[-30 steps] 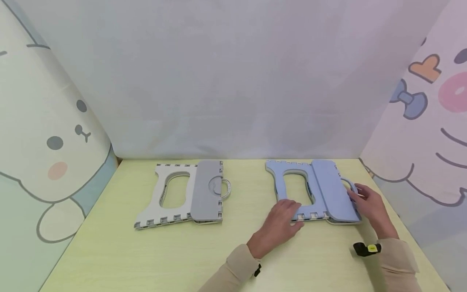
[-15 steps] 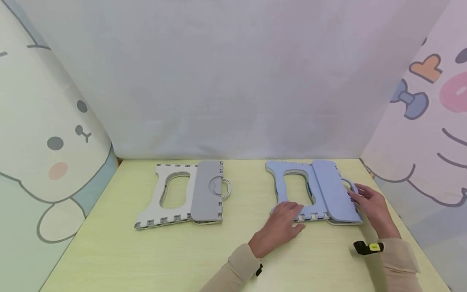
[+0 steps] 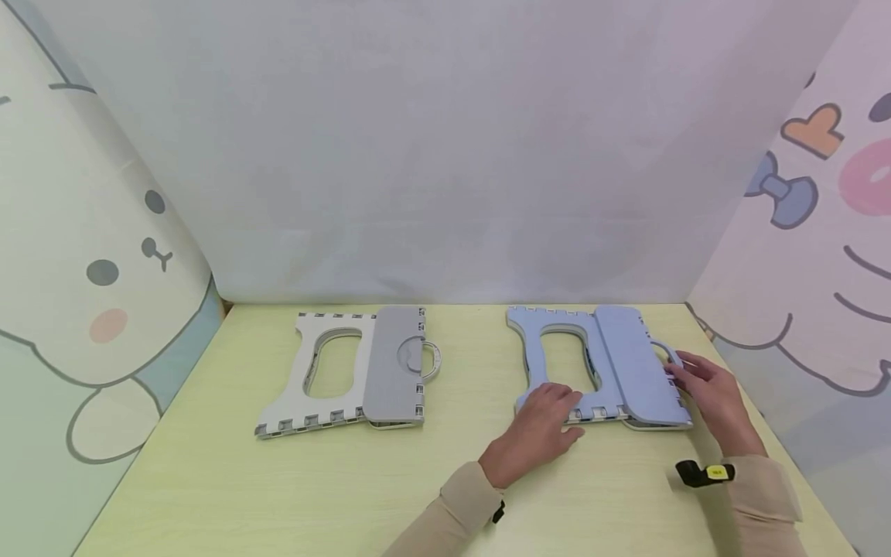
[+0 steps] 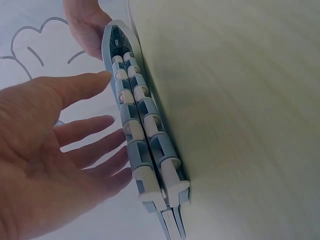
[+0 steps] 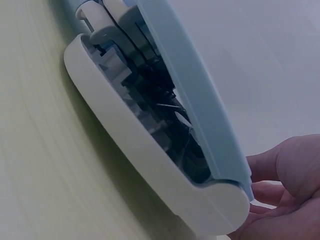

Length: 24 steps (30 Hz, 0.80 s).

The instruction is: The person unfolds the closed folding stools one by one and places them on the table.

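Note:
A blue folding step stool [image 3: 629,363] lies folded flat on the table, its loop handle [image 3: 667,352] pointing right. Over the near edge of its leg part, my left hand [image 3: 536,433] has its fingers loosely extended on the top face. The left wrist view shows the thumb apart from those fingers, beside the hinged edge [image 4: 137,107]. At the handle end, my right hand [image 3: 713,398] grips the stool's right edge by the handle, fingertips partly hidden. A pale lower panel [image 5: 125,135] shows beneath the blue one in the right wrist view.
A grey and white folding step stool [image 3: 397,363] lies flat to the left, its handle [image 3: 433,360] also facing right. Behind the pale wooden table [image 3: 313,487] hangs a plain backdrop [image 3: 445,155]; cartoon-printed sheets [image 3: 786,271] flank both sides.
My left hand has shifted very slightly to the right along the near edge of the blue stool. The right hand stays at the handle, and both stools lie where they were.

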{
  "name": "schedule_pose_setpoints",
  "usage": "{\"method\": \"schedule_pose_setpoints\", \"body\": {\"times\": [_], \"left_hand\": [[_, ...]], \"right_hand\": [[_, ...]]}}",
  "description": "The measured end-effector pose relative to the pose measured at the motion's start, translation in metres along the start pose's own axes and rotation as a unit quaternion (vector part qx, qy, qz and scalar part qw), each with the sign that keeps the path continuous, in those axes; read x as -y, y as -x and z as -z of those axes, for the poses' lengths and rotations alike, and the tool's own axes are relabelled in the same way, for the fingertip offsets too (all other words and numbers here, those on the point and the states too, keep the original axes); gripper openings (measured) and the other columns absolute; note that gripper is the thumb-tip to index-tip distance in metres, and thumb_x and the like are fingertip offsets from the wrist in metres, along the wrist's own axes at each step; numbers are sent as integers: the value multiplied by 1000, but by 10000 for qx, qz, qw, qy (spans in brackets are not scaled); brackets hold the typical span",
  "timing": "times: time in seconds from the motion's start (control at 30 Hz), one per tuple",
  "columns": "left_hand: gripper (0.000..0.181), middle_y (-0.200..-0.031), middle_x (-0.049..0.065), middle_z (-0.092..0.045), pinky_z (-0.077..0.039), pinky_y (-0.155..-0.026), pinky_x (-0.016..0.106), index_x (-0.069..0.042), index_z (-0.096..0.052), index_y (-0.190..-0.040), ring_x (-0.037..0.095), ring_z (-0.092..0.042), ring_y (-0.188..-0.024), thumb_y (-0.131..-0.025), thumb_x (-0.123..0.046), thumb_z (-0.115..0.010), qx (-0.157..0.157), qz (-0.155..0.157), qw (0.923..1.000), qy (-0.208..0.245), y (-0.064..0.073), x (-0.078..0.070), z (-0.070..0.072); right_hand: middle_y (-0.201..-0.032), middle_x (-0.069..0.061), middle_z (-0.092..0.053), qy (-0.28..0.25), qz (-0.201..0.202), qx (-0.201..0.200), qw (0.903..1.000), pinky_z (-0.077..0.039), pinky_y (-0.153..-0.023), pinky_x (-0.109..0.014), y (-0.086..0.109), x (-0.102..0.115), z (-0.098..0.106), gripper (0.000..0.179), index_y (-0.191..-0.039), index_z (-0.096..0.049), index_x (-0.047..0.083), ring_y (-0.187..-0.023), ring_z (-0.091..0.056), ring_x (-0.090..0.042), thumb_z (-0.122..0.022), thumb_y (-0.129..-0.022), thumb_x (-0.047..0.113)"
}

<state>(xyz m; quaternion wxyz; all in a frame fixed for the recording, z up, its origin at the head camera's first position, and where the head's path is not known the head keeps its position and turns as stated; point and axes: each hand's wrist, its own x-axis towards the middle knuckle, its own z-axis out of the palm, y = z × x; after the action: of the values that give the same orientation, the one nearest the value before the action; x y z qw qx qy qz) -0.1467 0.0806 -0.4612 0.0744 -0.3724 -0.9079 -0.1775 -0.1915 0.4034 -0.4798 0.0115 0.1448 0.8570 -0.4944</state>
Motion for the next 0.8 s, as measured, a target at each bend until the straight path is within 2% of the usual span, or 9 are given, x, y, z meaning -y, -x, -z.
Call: {"method": "schedule_pose_setpoints", "body": {"times": [0.07,0.13,0.2,0.53,0.67,0.8], "left_hand": [[43,-126,2,-66,-41,-108,23,-8,-64,-133,15,-58,-122,-97,-29,-74,8,-21,10000,-5,-1,0,-1],[41,-125,3,-66,-41,-108,23,-8,-64,-133,16,-58,-122,-97,-26,-75,10,-77,10000,-38,-2,1,-2],[41,-126,3,-66,-42,-108,23,-8,-64,-133,16,-58,-122,-97,-24,-75,23,-132,9998,-122,-3,2,-3],[44,-124,1,-66,-42,-108,24,-9,-62,-135,15,-59,-122,-96,-23,-76,73,-337,9979,-540,-3,3,-3],[42,-120,-1,-66,-44,-106,24,-12,-62,-134,14,-60,-118,-96,-25,-76,26,-381,9946,-962,-5,3,-5],[39,-116,-2,-67,-45,-104,24,-14,-63,-131,14,-61,-114,-95,-15,-76,-104,-443,9911,-1251,-7,3,-6]], "right_hand": [[-116,-8,-68,-144,54,-8,9999,-52,-73,-9,0,-1,0,59,-153,-36,-9,-83,-59,13,-53,-109,27],[-104,10,-66,-271,59,-8,9996,-53,-73,-9,0,-2,1,58,-153,-36,-10,-83,-60,12,-53,-109,25],[-97,19,-62,-390,53,13,9992,-53,-74,-9,0,-2,1,59,-153,-36,-10,-83,-60,11,-53,-109,24],[-92,22,-60,-517,75,-25,9986,-54,-74,-10,-1,-1,0,58,-151,-36,-13,-82,-61,9,-55,-108,21],[-91,23,-60,-552,38,-22,9985,-54,-74,-11,-1,0,1,58,-151,-36,-12,-82,-62,9,-55,-108,22],[-91,22,-60,-558,-18,-27,9984,-55,-74,-11,-1,0,1,59,-152,-36,-12,-82,-62,8,-56,-108,23]]}}
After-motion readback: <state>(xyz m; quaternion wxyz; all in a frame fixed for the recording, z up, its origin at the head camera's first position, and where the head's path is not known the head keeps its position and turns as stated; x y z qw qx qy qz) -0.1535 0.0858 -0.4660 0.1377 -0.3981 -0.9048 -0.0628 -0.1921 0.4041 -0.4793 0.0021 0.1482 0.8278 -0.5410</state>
